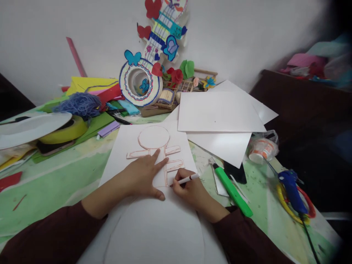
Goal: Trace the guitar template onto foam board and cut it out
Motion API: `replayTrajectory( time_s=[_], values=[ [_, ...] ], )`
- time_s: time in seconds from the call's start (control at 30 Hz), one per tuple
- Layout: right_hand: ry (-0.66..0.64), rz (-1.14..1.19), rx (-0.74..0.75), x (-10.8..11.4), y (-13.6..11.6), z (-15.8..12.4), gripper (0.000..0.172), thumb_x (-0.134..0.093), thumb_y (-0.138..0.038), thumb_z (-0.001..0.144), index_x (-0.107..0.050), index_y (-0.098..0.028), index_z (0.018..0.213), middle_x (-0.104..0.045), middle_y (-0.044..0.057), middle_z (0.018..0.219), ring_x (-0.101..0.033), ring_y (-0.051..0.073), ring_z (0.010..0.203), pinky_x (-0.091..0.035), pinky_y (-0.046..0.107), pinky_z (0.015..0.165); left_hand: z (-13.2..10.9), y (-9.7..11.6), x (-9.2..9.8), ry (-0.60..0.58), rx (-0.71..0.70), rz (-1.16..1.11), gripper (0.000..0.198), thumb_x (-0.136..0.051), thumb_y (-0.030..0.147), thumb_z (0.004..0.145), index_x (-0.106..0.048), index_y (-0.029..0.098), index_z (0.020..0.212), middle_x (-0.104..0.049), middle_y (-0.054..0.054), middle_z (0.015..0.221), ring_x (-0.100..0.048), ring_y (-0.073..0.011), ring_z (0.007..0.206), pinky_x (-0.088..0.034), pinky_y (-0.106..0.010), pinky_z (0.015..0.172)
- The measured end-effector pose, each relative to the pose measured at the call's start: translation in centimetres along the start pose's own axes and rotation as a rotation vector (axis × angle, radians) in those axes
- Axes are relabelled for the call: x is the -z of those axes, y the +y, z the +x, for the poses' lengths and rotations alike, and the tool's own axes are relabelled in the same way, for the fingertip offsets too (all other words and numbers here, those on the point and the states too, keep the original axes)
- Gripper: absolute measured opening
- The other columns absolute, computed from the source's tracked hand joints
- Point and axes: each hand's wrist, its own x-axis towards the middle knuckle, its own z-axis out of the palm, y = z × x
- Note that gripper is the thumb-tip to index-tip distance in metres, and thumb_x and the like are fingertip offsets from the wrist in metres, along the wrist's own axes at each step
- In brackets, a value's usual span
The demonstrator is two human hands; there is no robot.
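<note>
Work at the centre of the frame, on the white sheet (118, 146), with the left hand (141, 178) laid flat across the reddish-brown outline (165, 168), fingers spread and thumb well apart. Best to press evenly through that splay, to stop the paper from creeping, and to lift the fingertips off any fresh ink to avoid smearing. Pinch the white pen (189, 178) low on the barrel between the fingers of the right hand (192, 192), just right of centre, with the tip at or just over the paper near the foot of the long upright line. Favour short, light, steady strokes over one hurried pull, resting the side of the hand for support. Draw away from the left thumb, just beside the pen tip, rather than into it. Check the straightness of the upright against the circle (154, 136) at its top. Mind the green utility knife (232, 190) near the right sleeve (247, 238), and leave the blue glue gun (291, 190) at the right of the worktop (275, 231), clear of the elbow.
</note>
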Motion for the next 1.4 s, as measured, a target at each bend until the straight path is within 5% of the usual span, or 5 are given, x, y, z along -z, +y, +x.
replayTrajectory(
  time_s=[1.4],
  values=[
    [0.046,-0.041,0.039,0.6,0.2,-1.1,0.014,-0.053,-0.019,0.072,-0.042,-0.020,0.063,-0.046,-0.005,0.057,-0.042,0.009,0.054,-0.031,0.022,0.053,0.8,1.6,0.1,-0.050,0.111,0.067,0.120,-0.037,0.092,0.052,-0.016,0.023,0.148,-0.003,-0.020,0.154,-0.029,-0.0439,0.131,-0.029,-0.050,0.101]
  ],
)
